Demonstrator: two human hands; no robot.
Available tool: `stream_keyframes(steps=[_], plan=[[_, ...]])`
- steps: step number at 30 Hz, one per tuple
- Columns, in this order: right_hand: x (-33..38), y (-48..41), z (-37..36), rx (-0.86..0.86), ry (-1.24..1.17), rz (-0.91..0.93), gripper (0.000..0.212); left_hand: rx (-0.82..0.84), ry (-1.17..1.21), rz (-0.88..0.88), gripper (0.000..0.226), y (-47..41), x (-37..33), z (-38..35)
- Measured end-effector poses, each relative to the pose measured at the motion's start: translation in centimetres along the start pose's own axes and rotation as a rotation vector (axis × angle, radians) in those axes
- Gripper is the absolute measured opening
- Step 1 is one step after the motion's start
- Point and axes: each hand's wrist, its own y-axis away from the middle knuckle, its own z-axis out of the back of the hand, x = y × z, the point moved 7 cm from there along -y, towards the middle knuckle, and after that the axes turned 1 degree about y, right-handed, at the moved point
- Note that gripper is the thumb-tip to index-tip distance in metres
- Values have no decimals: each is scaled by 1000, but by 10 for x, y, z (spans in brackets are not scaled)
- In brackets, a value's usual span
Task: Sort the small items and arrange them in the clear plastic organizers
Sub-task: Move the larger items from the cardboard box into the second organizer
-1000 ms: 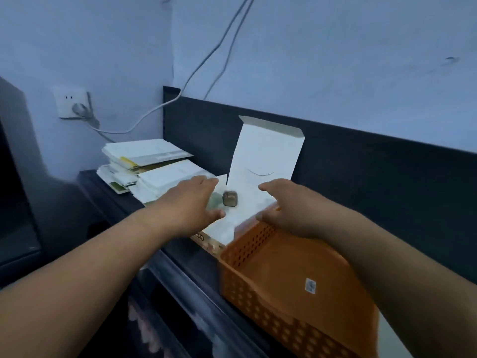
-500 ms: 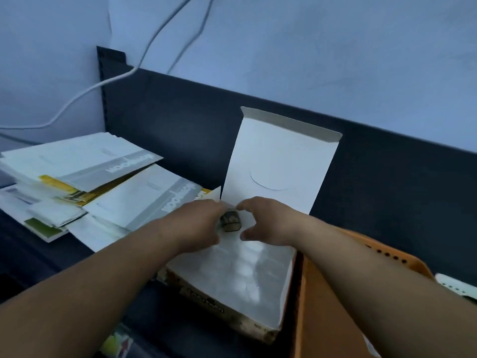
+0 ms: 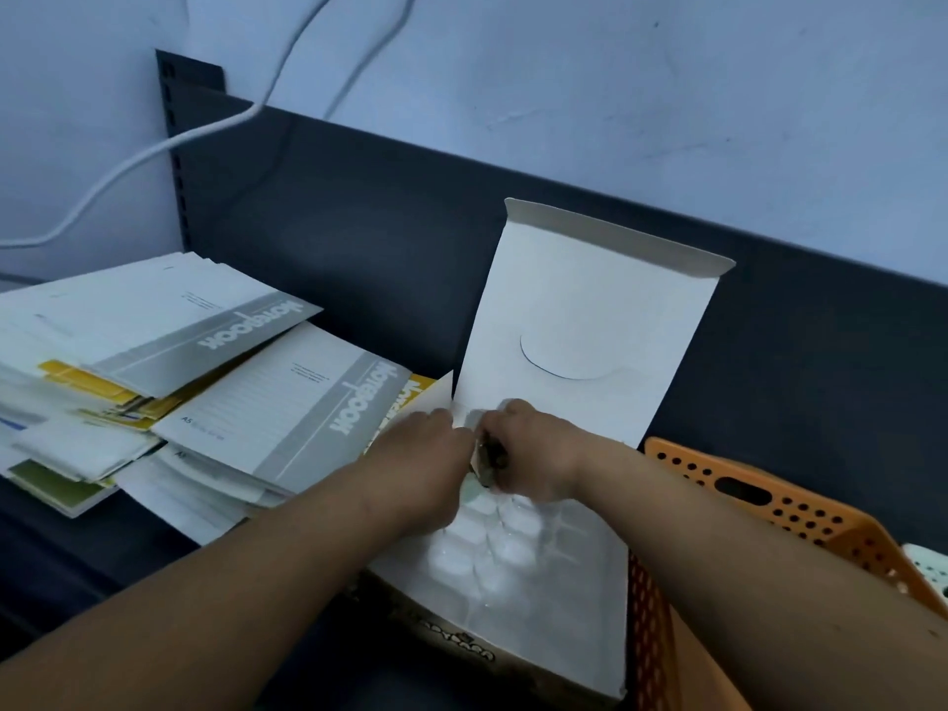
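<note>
- Notebooks — a loose stack left of the box.
- Orange basket just right of it.
- White box, lid upright, holds the clear tray.
- Right hand pinches a small brown item over the tray's far end; left hand meets it — its grip can't be told.

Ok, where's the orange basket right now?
Head view, lower right: the orange basket sits just right of the open white box, in front of the dark back panel.

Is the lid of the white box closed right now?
No, the box lid stands upright and open in front of the dark back panel, with the clear tray exposed below.
</note>
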Motion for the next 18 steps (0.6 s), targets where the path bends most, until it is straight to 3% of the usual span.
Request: stream_keyframes(steps=[4,7,10,13,18], plan=[[-12,16,0,-26,-108,-32,24,22,183,33,40,-2,4,-4],[-20,35,19,-116,-232,-47,41,-23,381,24,56,0,3,5],[-26,61,40,-205,-337,-61,55,-68,574,7,56,5,-3,22],[-36,93,55,-269,-417,-78,45,-99,793,-34,51,10,-20,40],[-56,154,72,-366,-521,-125,53,-94,1102,-126,49,24,-63,64]])
